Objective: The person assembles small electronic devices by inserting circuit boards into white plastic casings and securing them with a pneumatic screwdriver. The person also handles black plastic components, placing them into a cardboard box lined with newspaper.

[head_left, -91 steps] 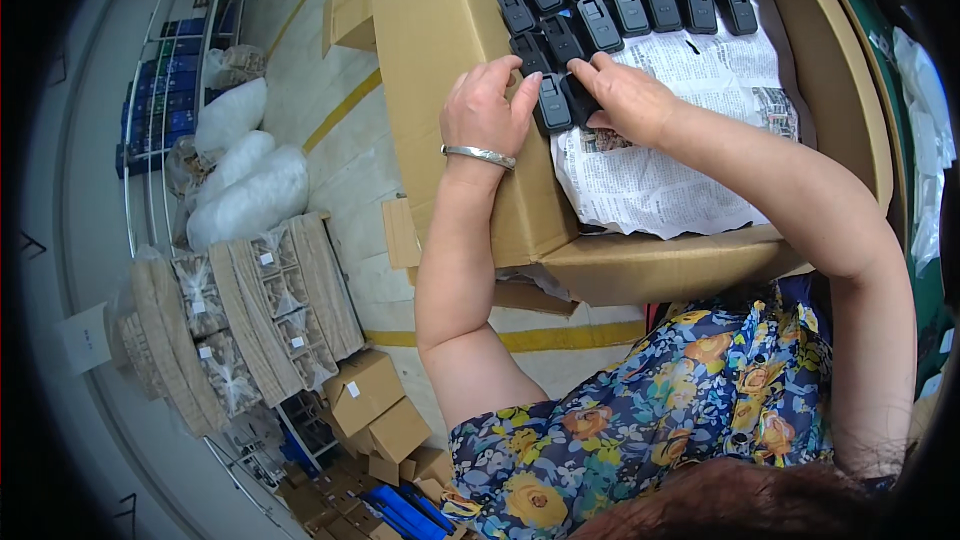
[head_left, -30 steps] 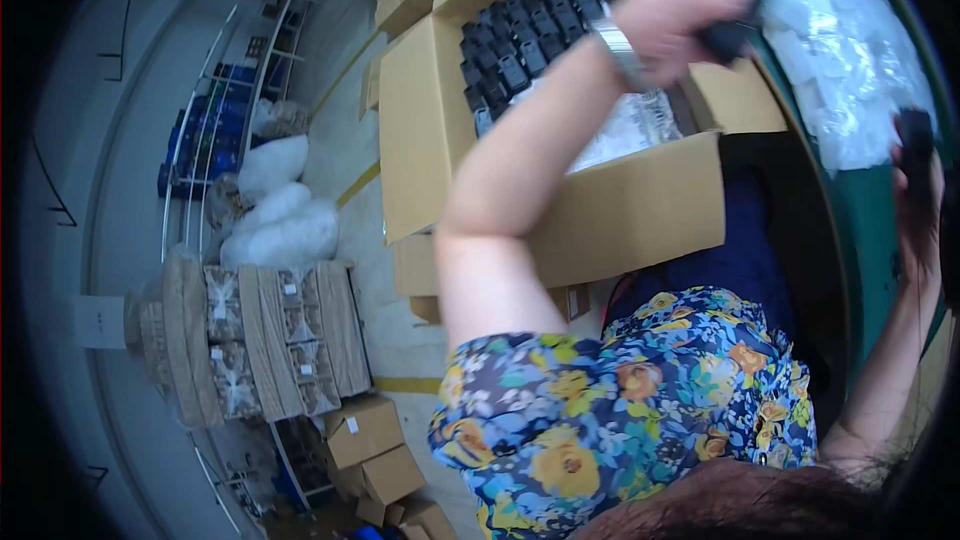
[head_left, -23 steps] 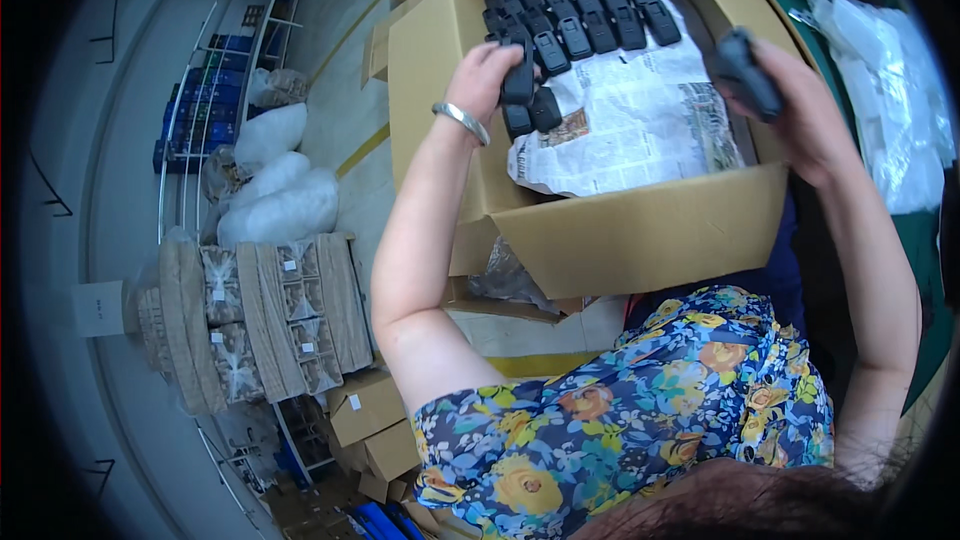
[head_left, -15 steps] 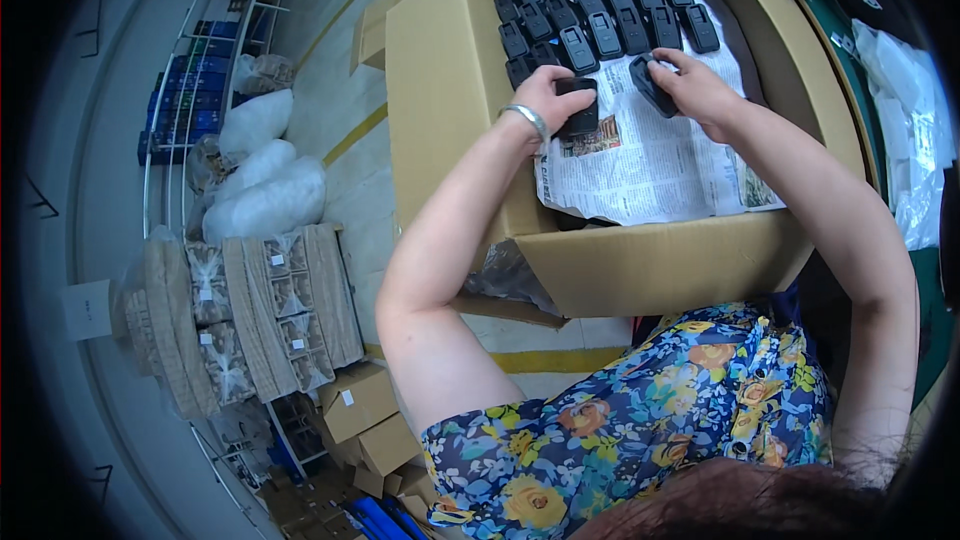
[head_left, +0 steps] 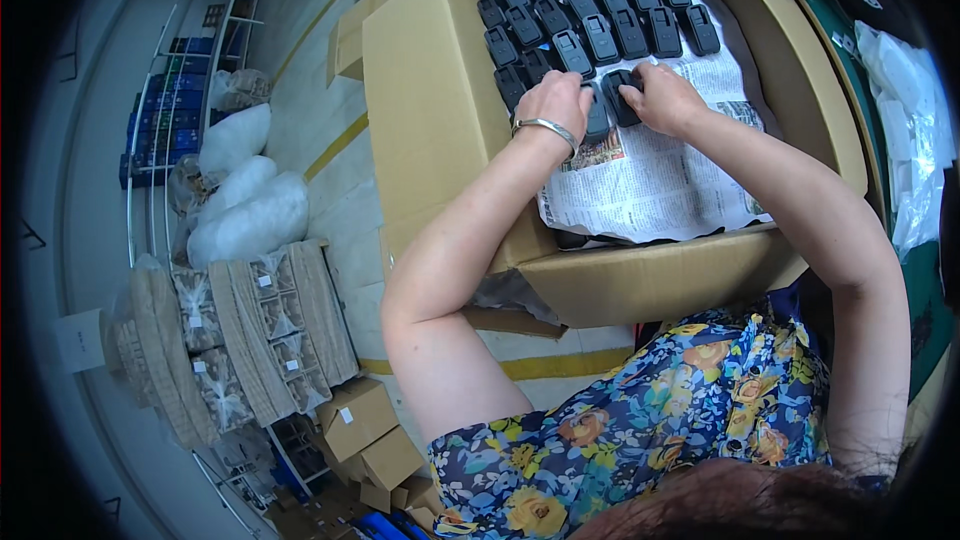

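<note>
Inside an open cardboard box [head_left: 660,280], newspaper [head_left: 660,190] lies under rows of black plastic cases [head_left: 600,38], each with a recessed panel on its face. My left hand [head_left: 556,105], wearing a silver bracelet, grips one black plastic case [head_left: 595,118] just below the front row. Right beside it, my right hand [head_left: 662,98] has its fingers closed on a second black plastic case [head_left: 622,97]. The two held cases stand side by side on the paper. My left fingertips are partly hidden behind the hand and case.
An upright box flap [head_left: 430,110] borders the left side. Clear plastic bags [head_left: 905,130] lie on the green surface at right. Further left are white wrapped bundles [head_left: 255,210], a stack of bagged goods [head_left: 250,340], cardboard cartons [head_left: 365,425] and a rack with blue boxes [head_left: 165,125].
Both hands have brought their cases together below the front row. The right case has moved left and turned upright; the left one now shows its recessed side.
</note>
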A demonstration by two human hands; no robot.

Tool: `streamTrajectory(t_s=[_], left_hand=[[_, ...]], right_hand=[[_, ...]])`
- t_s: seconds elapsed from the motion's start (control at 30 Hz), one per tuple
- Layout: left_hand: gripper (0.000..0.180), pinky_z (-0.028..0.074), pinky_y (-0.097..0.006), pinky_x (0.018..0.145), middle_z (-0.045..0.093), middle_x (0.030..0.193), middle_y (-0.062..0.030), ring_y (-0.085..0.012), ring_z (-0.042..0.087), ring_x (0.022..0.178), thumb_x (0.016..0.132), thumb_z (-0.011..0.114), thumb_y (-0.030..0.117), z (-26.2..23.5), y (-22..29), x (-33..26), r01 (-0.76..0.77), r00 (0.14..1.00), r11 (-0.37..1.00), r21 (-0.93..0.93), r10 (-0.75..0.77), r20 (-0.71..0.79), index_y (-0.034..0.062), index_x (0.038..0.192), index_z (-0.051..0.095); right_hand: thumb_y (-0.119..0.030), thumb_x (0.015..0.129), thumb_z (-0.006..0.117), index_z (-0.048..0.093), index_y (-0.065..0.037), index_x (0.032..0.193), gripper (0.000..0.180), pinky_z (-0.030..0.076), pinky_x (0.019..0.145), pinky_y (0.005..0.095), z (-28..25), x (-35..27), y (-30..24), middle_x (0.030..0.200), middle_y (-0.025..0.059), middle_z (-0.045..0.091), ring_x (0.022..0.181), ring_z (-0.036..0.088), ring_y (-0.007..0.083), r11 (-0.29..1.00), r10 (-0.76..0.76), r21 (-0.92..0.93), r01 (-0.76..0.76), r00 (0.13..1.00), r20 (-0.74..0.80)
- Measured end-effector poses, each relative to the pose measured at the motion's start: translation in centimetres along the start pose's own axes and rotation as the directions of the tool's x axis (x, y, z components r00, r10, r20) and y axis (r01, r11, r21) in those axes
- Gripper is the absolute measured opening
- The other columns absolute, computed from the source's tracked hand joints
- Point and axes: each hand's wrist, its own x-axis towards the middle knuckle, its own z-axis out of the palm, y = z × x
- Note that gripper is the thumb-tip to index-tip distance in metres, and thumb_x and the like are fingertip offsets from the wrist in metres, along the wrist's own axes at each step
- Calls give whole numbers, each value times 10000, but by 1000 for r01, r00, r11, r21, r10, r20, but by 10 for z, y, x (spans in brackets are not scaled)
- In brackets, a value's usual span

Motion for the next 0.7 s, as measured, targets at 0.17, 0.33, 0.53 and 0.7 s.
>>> streamTrajectory(t_s=[0.17, 0.33, 0.53, 0.7], left_hand=[[200, 463, -374, 770, 601, 925, -137, -301, 580, 856, 768, 574, 131, 4, -9, 5, -75, 993, 997, -25, 72, -95, 62, 950, 622], [239, 456, -366, 779, 602, 919, -115, -289, 563, 873, 735, 626, 166, 1, -15, 4, -203, 976, 979, 23, 204, -79, 68, 953, 627], [355, 442, -352, 792, 605, 930, -94, -272, 543, 888, 689, 688, 252, -5, -11, -10, -224, 974, 975, 15, 224, -19, 62, 980, 621], [339, 444, -360, 760, 601, 887, -91, -278, 542, 846, 673, 698, 251, -9, -2, -11, -182, 981, 979, 92, 187, -50, 86, 959, 622]], right_hand=[[-214, 814, 584, 428, -18, 1227, 483, 438, 851, 368, -3, -5, 4, 1030, 215, 564, 948, 560, 322, 993, -110, 46, 111, 993, -38], [-182, 758, 636, 380, -16, 1250, 579, 421, 886, 368, -6, -2, 11, 1093, 229, 536, 1028, 524, 335, 974, -223, 41, 222, 975, 9], [-150, 686, 709, 374, -35, 1241, 659, 433, 863, 371, -1, -4, 15, 1073, 217, 519, 996, 531, 350, 945, -324, -36, 324, 946, 16], [-168, 692, 706, 382, -27, 1192, 612, 451, 828, 384, 2, -9, 14, 1010, 226, 523, 966, 541, 360, 935, -350, -64, 349, 937, -3]])
